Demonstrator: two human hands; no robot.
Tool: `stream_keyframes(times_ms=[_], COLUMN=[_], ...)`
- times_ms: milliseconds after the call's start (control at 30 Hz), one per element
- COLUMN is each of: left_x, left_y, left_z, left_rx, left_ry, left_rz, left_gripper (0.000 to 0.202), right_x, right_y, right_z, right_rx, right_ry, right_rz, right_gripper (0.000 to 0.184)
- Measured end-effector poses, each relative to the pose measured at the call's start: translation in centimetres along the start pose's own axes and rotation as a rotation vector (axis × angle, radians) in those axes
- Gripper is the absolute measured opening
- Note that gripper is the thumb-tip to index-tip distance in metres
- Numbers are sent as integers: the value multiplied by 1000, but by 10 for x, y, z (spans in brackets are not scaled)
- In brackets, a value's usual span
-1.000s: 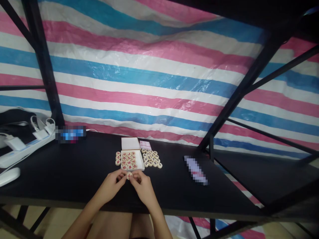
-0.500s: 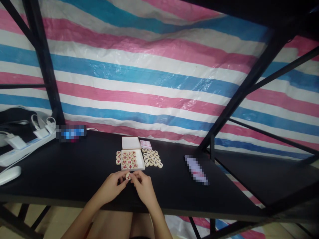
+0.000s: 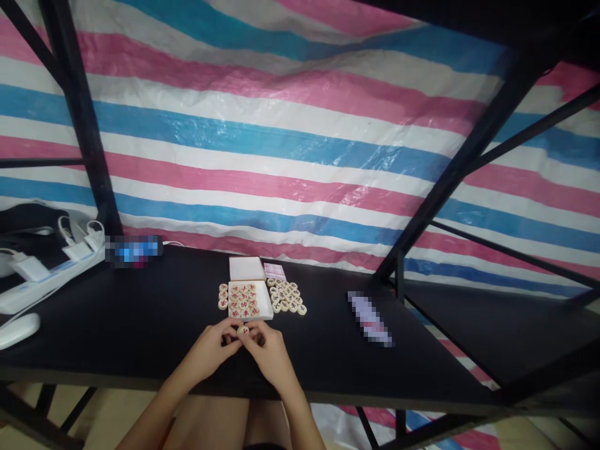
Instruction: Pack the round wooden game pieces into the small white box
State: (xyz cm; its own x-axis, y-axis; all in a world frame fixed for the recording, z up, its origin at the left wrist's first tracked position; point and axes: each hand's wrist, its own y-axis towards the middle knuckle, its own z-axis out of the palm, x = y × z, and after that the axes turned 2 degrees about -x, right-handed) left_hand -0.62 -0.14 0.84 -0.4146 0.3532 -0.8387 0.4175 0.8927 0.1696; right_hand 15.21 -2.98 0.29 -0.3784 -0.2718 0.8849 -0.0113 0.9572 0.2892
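Note:
Both my hands meet over the near part of a black table [image 3: 140,325]. My left hand [image 3: 212,351] and my right hand [image 3: 269,354] pinch one round wooden chess piece [image 3: 242,330] between their fingertips. Just beyond them lies a small white box [image 3: 249,300] filled with red-marked round pieces. Three more red-marked pieces [image 3: 222,296] lie left of the box. A cluster of dark-marked pieces [image 3: 285,297] lies to its right. The box's white lid [image 3: 245,269] rests behind it.
A white power strip with plugged chargers [image 3: 42,272] and a white mouse [image 3: 17,329] sit at the left. A blurred flat object [image 3: 369,319] lies to the right. Black frame bars [image 3: 79,119] rise around the table before a striped tarp [image 3: 281,137].
Both hands have stayed together near the box; the piece between the fingertips has been turned slightly, and its red mark no longer shows clearly.

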Motion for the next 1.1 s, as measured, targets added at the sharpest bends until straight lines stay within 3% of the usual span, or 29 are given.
stream_keyframes(times_ms=[600, 1100], left_x=[7, 3], left_y=[1, 2], left_z=[-1, 1], left_rx=[16, -75], left_ry=[-79, -46], left_rz=[-8, -16], left_gripper=[40, 30], right_x=[-3, -2], right_y=[0, -1], right_z=[0, -4], right_rx=[-8, -11], right_ry=[-5, 45], right_rz=[-8, -6], right_gripper=[14, 13])
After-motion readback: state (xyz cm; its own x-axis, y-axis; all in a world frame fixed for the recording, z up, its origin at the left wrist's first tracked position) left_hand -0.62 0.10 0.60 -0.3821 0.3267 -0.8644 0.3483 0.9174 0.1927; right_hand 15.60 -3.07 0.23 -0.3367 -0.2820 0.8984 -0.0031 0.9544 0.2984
